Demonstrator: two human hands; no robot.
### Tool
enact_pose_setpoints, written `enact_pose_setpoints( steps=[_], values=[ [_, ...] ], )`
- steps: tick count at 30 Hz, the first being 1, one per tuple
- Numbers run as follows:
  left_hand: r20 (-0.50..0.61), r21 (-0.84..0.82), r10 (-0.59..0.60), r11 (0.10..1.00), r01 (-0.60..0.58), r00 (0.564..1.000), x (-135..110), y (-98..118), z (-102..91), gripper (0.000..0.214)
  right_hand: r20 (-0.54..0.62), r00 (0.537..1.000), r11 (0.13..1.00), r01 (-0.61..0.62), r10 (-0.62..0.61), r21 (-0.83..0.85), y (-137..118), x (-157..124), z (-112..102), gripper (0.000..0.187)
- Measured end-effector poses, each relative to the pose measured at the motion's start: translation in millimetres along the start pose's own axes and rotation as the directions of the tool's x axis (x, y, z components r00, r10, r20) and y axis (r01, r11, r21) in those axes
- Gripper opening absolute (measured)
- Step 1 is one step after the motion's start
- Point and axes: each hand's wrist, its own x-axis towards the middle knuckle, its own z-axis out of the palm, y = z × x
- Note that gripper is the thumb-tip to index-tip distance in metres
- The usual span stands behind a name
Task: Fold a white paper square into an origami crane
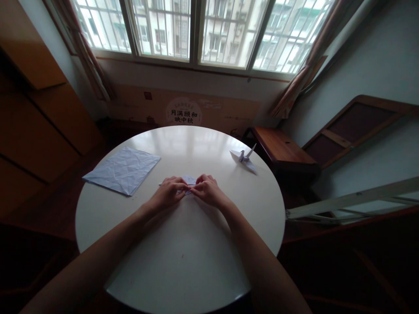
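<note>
Between my two hands, near the middle of the white table, is a small piece of folded paper (189,179), pale bluish white. My left hand (169,192) pinches it from the left and my right hand (207,190) from the right, fingertips nearly meeting at its near edge. Fingers cover much of the paper, so its full shape is hidden. A finished paper crane (245,158) stands at the right rear of the table. Over on the left lies a flat, creased sheet of paper (126,170).
The round white table (183,261) fills the centre. Beyond it, a carton with printed characters (137,102) lies below the barred windows (163,26). A brown wooden bench (281,141) stands to the right, orange-brown cabinets (36,117) to the left.
</note>
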Motion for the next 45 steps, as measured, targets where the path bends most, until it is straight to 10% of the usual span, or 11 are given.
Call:
enact_pose_setpoints(
  steps=[29, 37, 45],
  values=[
    [-0.083, 0.199, -0.235, 0.948, 0.247, 0.968, 1, 6, -18.5, 0.025, 0.0, 1.0, 1.0, 0.002, -0.002, 0.029, 1, 0, -1, 0.027],
    [-0.042, 0.026, 0.116, 0.993, -0.115, 0.992, 0, -3, -4.7, 0.018, -0.007, 1.0, 1.0, 0.011, -0.011, 0.027, 2, 0, 0, 0.029],
    [-0.041, 0.09, 0.099, 0.991, -0.095, 0.994, 0, -4, -4.7, 0.016, -0.01, 1.0, 1.0, 0.017, -0.017, 0.016, 5, 1, 3, 0.029]
  ],
)
